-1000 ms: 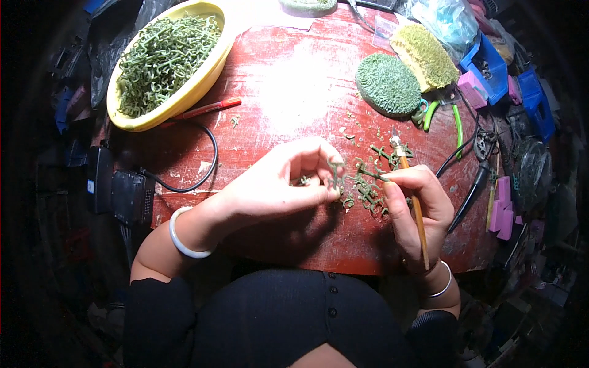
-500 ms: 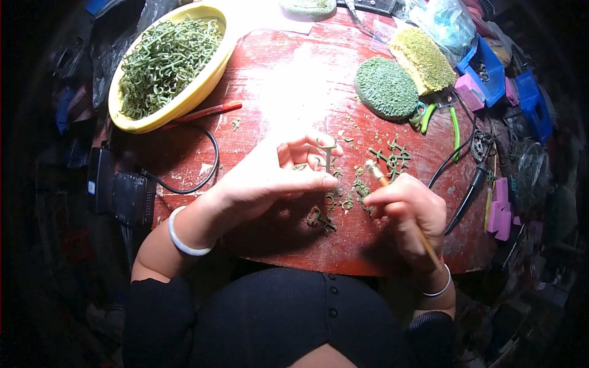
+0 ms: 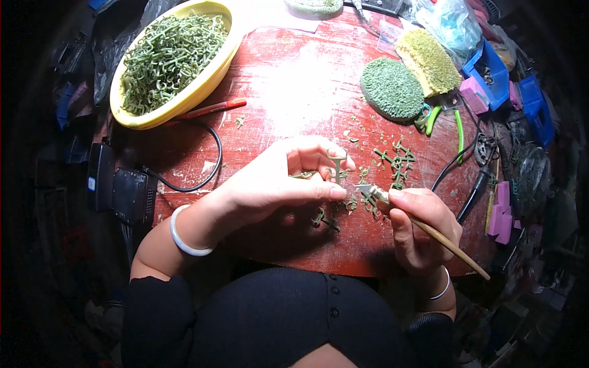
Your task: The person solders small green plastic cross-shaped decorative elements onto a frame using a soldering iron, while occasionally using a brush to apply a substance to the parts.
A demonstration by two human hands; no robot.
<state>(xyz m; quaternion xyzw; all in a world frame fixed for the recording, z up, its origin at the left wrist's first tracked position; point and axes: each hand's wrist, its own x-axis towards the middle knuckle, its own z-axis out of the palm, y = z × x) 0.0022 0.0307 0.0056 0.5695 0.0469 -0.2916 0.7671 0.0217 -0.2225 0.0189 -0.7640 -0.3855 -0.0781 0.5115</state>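
Note:
My left hand (image 3: 279, 175) pinches a small green T-shaped piece (image 3: 336, 168) upright between thumb and fingers; another bit of green shows within the curled fingers. A thin wooden-handled knife (image 3: 451, 242) sits in my right hand (image 3: 423, 224). Its short metal blade (image 3: 363, 189) points left, a little short of the green piece and apart from it. Under and between the hands, loose green pieces and crumbs (image 3: 371, 205) lie on the red table (image 3: 288, 92). More branched green pieces (image 3: 399, 161) lie beyond my right hand, and a forked one (image 3: 326, 222) lies nearer me.
At the far left stands a yellow bowl (image 3: 221, 64) heaped with green pieces, a red pen (image 3: 215, 108) beside it. A round green pad (image 3: 392, 89) and a yellow pad (image 3: 429, 61) lie far right. Blue bins (image 3: 500, 73), pink blocks (image 3: 502, 211) and a black pen-like tool (image 3: 472, 196) line the right edge.
The knife has turned in my right hand: its blade now points left toward the left hand and its handle extends lower right. The left hand keeps its green piece, turned slightly.

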